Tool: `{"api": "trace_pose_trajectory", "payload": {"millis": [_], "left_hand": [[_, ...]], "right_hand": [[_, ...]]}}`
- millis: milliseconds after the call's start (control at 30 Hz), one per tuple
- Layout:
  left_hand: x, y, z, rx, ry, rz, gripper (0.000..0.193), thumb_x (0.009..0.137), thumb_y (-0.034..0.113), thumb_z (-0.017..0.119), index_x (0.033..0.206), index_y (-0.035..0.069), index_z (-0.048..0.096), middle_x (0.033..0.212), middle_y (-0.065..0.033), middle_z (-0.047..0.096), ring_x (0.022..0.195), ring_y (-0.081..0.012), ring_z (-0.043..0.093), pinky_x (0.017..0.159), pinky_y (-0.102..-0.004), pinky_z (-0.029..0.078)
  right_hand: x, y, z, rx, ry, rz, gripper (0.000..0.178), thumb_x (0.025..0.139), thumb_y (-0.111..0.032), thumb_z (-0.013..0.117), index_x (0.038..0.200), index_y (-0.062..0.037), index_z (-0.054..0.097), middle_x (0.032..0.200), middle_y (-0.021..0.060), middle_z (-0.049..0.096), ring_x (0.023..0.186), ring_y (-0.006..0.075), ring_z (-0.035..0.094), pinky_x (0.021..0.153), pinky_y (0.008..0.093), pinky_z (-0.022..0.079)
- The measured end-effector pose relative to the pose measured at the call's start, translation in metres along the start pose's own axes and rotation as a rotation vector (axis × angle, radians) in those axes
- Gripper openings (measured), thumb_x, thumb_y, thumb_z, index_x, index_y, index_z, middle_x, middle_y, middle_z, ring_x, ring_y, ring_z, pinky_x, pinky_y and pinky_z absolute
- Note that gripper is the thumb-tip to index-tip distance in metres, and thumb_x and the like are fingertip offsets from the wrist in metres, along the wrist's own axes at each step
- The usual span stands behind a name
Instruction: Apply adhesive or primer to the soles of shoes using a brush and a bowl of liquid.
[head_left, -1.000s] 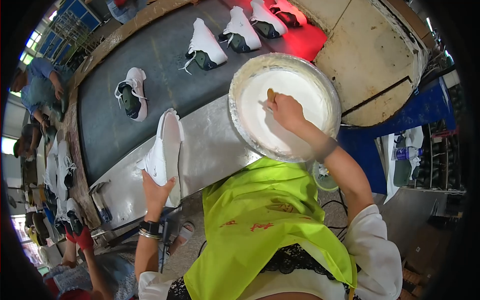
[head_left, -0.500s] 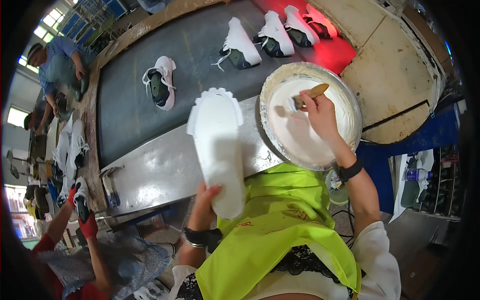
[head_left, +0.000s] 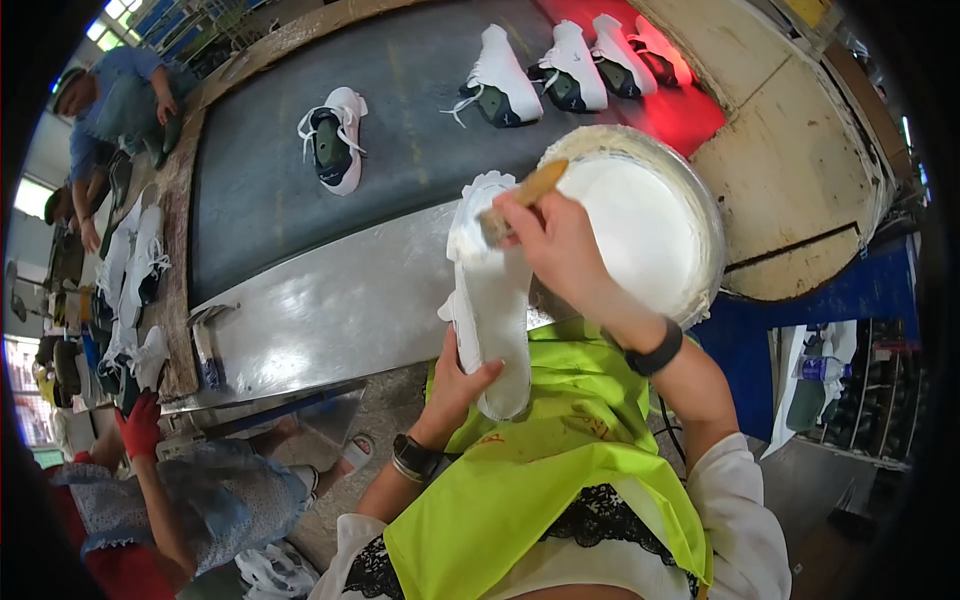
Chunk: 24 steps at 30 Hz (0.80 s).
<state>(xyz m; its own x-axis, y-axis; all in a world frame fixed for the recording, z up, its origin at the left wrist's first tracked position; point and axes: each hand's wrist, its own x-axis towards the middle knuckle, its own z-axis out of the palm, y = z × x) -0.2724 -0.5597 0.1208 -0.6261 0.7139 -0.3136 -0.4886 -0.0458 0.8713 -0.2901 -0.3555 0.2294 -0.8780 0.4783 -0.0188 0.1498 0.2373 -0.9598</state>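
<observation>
A white shoe sole is held in my left hand, gripped near its lower end with the thumb across it. In my right hand is a brush with a wooden handle. Its bristles touch the upper part of the sole, where a wet white coating shows. Just right of the sole stands a round metal basin, its rim crusted, with smooth white liquid inside. My right forearm passes over the basin's near left edge.
A dark belt lies beyond a metal ledge. It carries a lone white-and-green shoe and several more near a red glow. At left, a co-worker's red-gloved hand is beside shoes on a wooden edge; another person sits beyond.
My right hand has brought the brush left from the basin onto the sole. My left hand has shifted the sole right, toward the basin. The co-worker's gloved hands have moved.
</observation>
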Motion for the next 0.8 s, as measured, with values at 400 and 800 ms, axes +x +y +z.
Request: {"api": "trace_pose_trajectory", "payload": {"millis": [400, 800], "left_hand": [[-0.003, 0.011, -0.003, -0.045, -0.031, -0.010, 0.076, 0.079, 0.017, 0.069, 0.142, 0.002, 0.029, 0.128, -0.0121, 0.050, 0.117, -0.0211, 0.050, 0.098, -0.0350, 0.041], [-0.001, -0.010, -0.007, -0.002, 0.052, 0.032, 0.079, 0.075, 0.019, 0.073, 0.140, 0.002, 0.031, 0.124, -0.0127, 0.051, 0.112, -0.0209, 0.052, 0.094, -0.0340, 0.044]], "right_hand": [[-0.043, 0.025, -0.041, -0.381, 0.205, -0.037, 0.027, 0.093, -0.018, 0.057, 0.099, 0.0078, 0.062, 0.077, 0.0156, 0.066, 0.069, 0.0199, 0.066, 0.060, 0.0312, 0.051], [-0.036, 0.000, 0.013, -0.157, 0.182, -0.259, 0.021, 0.091, -0.017, 0.056, 0.098, 0.0016, 0.062, 0.078, 0.0213, 0.063, 0.072, 0.0361, 0.064, 0.065, 0.0380, 0.050]]}}
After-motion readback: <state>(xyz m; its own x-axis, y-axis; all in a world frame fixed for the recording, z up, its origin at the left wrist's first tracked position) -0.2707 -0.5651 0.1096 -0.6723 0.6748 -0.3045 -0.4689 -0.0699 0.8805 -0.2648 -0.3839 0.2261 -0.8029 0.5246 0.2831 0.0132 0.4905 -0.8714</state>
